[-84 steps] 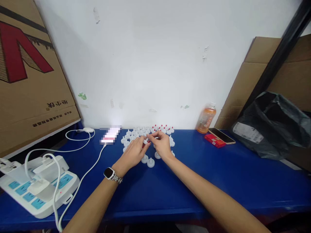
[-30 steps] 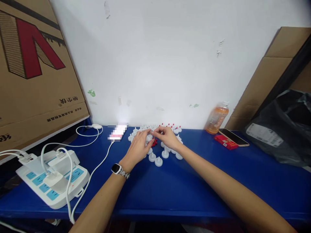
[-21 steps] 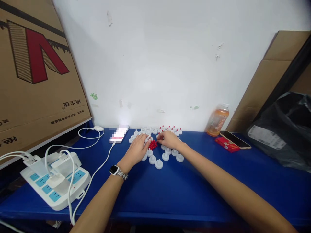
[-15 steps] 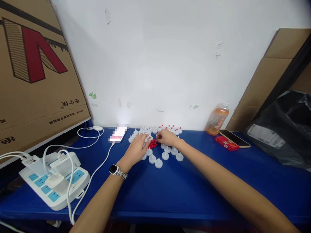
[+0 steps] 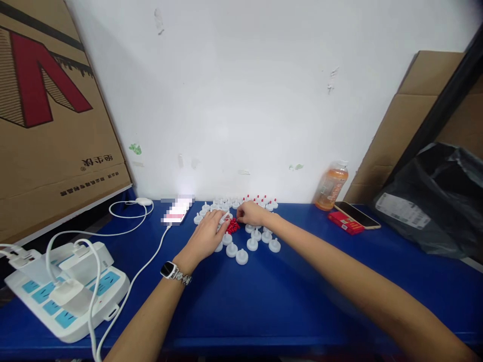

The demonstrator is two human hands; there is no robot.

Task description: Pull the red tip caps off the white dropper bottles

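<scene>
Cap (image 5: pixel 226 217) in curled left hand (image 5: pixel 207 234), right hand (image 5: pixel 253 213), grip unclear, table edge (image 5: pixel 234 341) well apart

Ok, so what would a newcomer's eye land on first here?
Probably the heap of small red pieces between the left hand and the right hand, with white caps scattered around it on the blue table. Next might come the big cardboard box with its red print at the far left, or the bottle of orange liquid toward the right.
</scene>
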